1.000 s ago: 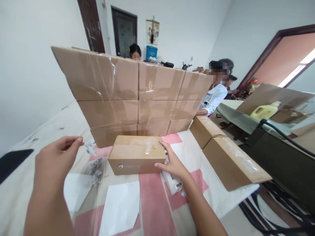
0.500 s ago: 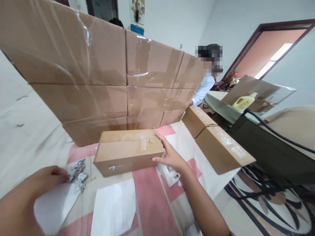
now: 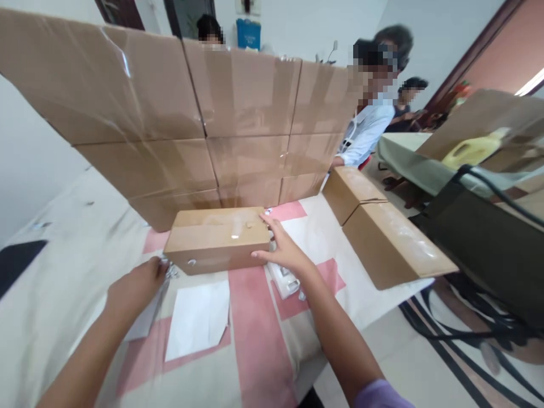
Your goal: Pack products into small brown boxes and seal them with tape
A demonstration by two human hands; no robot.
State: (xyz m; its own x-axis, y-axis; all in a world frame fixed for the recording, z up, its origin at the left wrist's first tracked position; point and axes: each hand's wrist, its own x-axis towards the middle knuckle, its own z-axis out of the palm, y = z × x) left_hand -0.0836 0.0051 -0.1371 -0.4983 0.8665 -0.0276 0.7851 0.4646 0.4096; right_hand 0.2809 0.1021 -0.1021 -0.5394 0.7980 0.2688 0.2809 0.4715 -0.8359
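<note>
Two bare hands reached over a table. The right hand [image 3: 283, 249] lay spread wide on the right end of one small cardboard box [image 3: 219, 238], fingertips on its taped top and thumb against its front face. It was pressed to the box rather than closed round it. The box sat flat on the table, directly left of that hand. The left hand [image 3: 136, 289] was curled, knuckles up, at a small heap of shiny packets [image 3: 171, 270] just off the box's near left corner; whether it gripped any could not be told.

Two white paper sheets were in view: one [image 3: 199, 317] between the hands, the other [image 3: 147, 323] partly under the left hand. One white object [image 3: 283, 281] lay beneath the right wrist. Two longer cardboard boxes [image 3: 355, 192] [image 3: 393, 243] lay end to end, off to the right of the right hand. Beyond both hands rose a wall of taped cartons [image 3: 238, 107], nine faces in three rows of three.

The table wore a cream cloth with pink squares [image 3: 255, 317]. At least three other people sat beyond the wall, one in a pale blue shirt [image 3: 369, 127]. Further right of the right hand were a blurred yellow bottle [image 3: 476, 150] and a dark case with a black cable [image 3: 488, 243]. White walls and a brown door frame [image 3: 471, 56] closed the room.
</note>
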